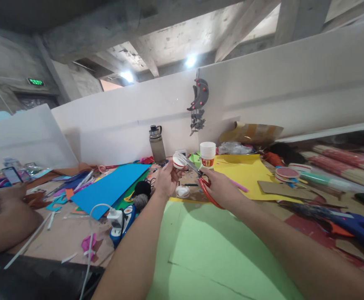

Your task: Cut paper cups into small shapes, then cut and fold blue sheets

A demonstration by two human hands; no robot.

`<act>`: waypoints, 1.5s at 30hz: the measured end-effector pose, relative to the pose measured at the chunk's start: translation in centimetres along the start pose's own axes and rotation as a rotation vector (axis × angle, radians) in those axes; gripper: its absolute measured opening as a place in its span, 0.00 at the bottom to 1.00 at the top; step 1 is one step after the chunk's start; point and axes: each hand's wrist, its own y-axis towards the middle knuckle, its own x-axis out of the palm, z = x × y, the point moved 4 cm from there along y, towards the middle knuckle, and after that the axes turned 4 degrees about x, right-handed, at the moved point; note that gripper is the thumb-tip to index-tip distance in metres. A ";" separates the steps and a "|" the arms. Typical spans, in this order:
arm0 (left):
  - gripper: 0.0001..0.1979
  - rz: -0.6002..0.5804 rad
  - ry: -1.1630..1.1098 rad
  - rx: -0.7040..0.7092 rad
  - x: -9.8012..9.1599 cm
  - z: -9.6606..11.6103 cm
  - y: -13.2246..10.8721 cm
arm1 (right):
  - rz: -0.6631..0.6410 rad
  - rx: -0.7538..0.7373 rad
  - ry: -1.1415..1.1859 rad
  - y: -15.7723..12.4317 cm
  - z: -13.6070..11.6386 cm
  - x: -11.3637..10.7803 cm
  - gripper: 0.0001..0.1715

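A light green sheet point(213, 254) covers the table below my arms, a blue sheet point(109, 187) to its left. My right hand point(222, 187) is closed through the red-handled scissors point(200, 179) — blades parted at a small white-and-red cup point(178, 161), pinched in my left hand point(166, 180) (above the table, before a cup stack point(207, 154)).

Two ceiling lights point(189, 61) glare white against dim concrete overhead, while the white wall point(263, 91) and table point(63, 233) sit evenly lit. Soft arm shadows fall on the green paper point(207, 254). Edges bend and stretch (wide lens), corners slightly blurred.
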 end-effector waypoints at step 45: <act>0.19 0.068 -0.043 -0.007 0.5 0.6 -0.2 | -0.003 -0.015 -0.085 0.1 -0.4 -0.3 0.19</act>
